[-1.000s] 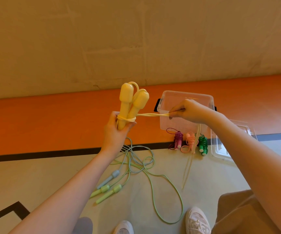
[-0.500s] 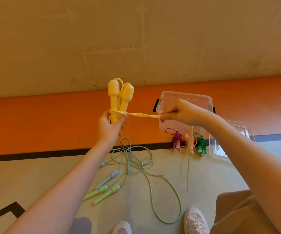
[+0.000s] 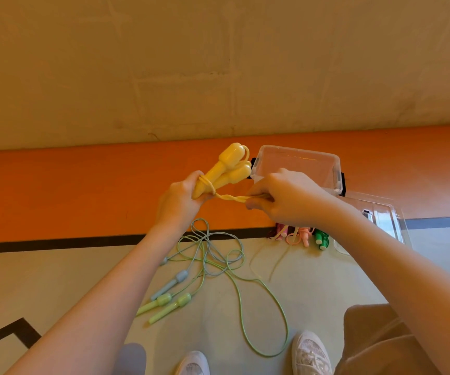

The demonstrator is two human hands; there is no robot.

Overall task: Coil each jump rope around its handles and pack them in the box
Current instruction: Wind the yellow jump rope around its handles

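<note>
My left hand (image 3: 178, 201) grips the two yellow jump rope handles (image 3: 225, 169) together, their fat ends tilted up to the right. A couple of turns of yellow cord (image 3: 232, 198) circle the handles' thin ends. My right hand (image 3: 286, 198) pinches that twisted cord just right of the handles, and the rest hangs to the floor. The clear plastic box (image 3: 298, 165) stands open on the orange floor strip behind my right hand. Coiled purple (image 3: 279, 232), pink (image 3: 303, 235) and green (image 3: 321, 238) ropes lie in front of the box.
A light green rope (image 3: 169, 303) and a pale blue rope (image 3: 172, 282) lie tangled and uncoiled on the floor below my hands. The clear box lid (image 3: 380, 215) lies right of the box. My white shoes (image 3: 310, 353) are at the bottom edge. A wall rises behind.
My left hand has tipped the yellow handles from upright to leaning right. My right hand has moved closer to them, shortening the taut cord between the hands.
</note>
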